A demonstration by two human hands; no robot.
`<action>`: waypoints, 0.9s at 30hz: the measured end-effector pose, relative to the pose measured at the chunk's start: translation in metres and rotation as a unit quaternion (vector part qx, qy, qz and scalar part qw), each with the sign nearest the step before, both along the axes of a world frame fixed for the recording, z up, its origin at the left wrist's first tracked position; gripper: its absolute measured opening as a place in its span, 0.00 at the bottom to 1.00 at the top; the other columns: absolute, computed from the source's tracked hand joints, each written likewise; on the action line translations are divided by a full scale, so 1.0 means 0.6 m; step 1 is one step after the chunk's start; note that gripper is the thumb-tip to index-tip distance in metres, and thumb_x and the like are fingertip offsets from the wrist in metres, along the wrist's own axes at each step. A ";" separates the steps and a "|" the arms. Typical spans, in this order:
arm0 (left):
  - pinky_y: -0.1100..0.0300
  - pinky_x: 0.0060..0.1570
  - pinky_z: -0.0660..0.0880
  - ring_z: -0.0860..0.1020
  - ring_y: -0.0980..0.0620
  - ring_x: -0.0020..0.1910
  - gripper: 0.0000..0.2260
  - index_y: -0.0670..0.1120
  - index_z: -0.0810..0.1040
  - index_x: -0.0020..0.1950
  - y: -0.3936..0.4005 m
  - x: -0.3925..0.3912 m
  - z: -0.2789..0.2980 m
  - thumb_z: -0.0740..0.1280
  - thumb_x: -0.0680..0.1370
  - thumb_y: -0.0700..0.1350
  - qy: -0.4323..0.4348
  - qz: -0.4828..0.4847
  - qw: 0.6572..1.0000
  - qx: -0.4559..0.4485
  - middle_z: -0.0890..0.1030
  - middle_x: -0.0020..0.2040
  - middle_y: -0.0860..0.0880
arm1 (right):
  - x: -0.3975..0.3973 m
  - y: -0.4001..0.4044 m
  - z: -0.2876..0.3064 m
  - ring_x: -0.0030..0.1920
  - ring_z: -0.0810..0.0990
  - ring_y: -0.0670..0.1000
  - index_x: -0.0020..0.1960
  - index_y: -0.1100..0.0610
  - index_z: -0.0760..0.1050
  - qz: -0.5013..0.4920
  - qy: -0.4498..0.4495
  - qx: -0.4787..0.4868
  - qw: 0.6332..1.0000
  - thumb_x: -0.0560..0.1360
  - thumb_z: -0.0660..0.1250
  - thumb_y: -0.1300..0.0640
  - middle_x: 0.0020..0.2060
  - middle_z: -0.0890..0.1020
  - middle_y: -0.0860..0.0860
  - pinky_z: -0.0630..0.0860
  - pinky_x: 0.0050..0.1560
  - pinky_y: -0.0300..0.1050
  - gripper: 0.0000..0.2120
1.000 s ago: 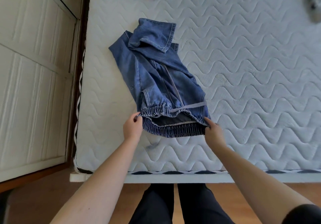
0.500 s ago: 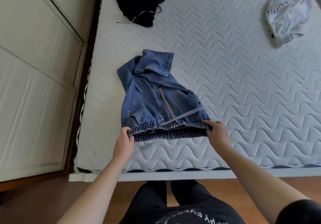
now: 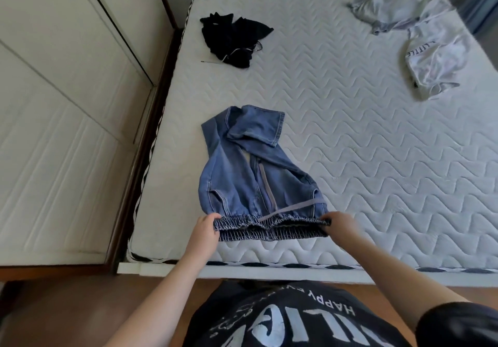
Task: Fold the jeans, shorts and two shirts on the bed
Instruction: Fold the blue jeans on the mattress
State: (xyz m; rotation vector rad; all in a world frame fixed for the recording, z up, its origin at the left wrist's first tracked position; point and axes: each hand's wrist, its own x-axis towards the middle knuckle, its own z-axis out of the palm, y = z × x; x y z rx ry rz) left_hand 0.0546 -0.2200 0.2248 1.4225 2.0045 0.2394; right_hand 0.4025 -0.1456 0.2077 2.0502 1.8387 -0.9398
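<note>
Blue jeans (image 3: 242,177) lie partly folded on the near left of the white quilted mattress (image 3: 363,163), a leg end doubled back at the far side. My left hand (image 3: 206,228) grips the left end of the elastic waistband, my right hand (image 3: 341,224) the right end, and the waistband is stretched between them, lifted slightly. Black shorts (image 3: 231,38) sit crumpled at the far left of the bed. A white shirt with lettering (image 3: 436,58) lies at the far right, and a pale grey shirt (image 3: 388,4) lies bunched just beyond it.
A white panelled wardrobe (image 3: 59,120) stands close along the bed's left side, with a dark wooden strip between them. The bed's near edge (image 3: 296,266) runs just in front of my torso, above a wooden floor.
The waistband has been raised and pulled slightly toward me, my hands still on its ends. The view has tilted up, bringing the shorts and both shirts into sight.
</note>
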 end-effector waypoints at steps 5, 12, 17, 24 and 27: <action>0.62 0.32 0.68 0.73 0.55 0.33 0.09 0.50 0.75 0.56 -0.033 -0.008 -0.028 0.69 0.78 0.50 0.068 -0.026 0.994 -0.077 0.79 0.45 0.49 | -0.005 -0.031 -0.007 0.42 0.75 0.52 0.60 0.53 0.77 0.000 -0.054 -0.001 0.999 0.78 0.58 0.62 0.50 0.82 0.54 0.68 0.37 0.41 0.15; 0.57 0.38 0.69 0.74 0.48 0.38 0.09 0.42 0.70 0.59 -0.047 -0.018 -0.045 0.59 0.82 0.46 0.154 -0.093 0.981 -0.080 0.67 0.63 0.45 | -0.031 -0.108 -0.005 0.46 0.80 0.58 0.64 0.57 0.67 0.064 -0.095 0.046 0.992 0.75 0.56 0.70 0.50 0.78 0.56 0.70 0.39 0.47 0.19; 0.55 0.33 0.66 0.76 0.46 0.35 0.12 0.45 0.66 0.64 -0.059 -0.056 -0.049 0.56 0.81 0.37 0.103 -0.140 0.981 -0.081 0.78 0.46 0.45 | -0.052 -0.126 -0.002 0.41 0.78 0.53 0.70 0.50 0.69 -0.053 -0.054 -0.005 0.997 0.76 0.56 0.68 0.51 0.80 0.55 0.73 0.37 0.41 0.25; 0.74 0.33 0.69 0.76 0.63 0.35 0.20 0.58 0.78 0.62 -0.059 -0.081 -0.042 0.62 0.79 0.36 -0.108 -0.081 0.990 -0.034 0.80 0.60 0.53 | -0.050 -0.149 0.002 0.33 0.76 0.57 0.67 0.55 0.75 -0.307 0.133 0.016 0.942 0.76 0.52 0.71 0.39 0.80 0.60 0.73 0.34 0.45 0.25; 0.72 0.59 0.65 0.76 0.54 0.62 0.17 0.49 0.79 0.65 -0.036 -0.071 -0.020 0.67 0.77 0.37 -0.104 -0.133 0.985 0.029 0.77 0.64 0.54 | -0.038 -0.142 0.014 0.26 0.70 0.52 0.67 0.53 0.75 -0.341 0.142 0.069 0.927 0.75 0.51 0.72 0.38 0.79 0.56 0.65 0.24 0.39 0.27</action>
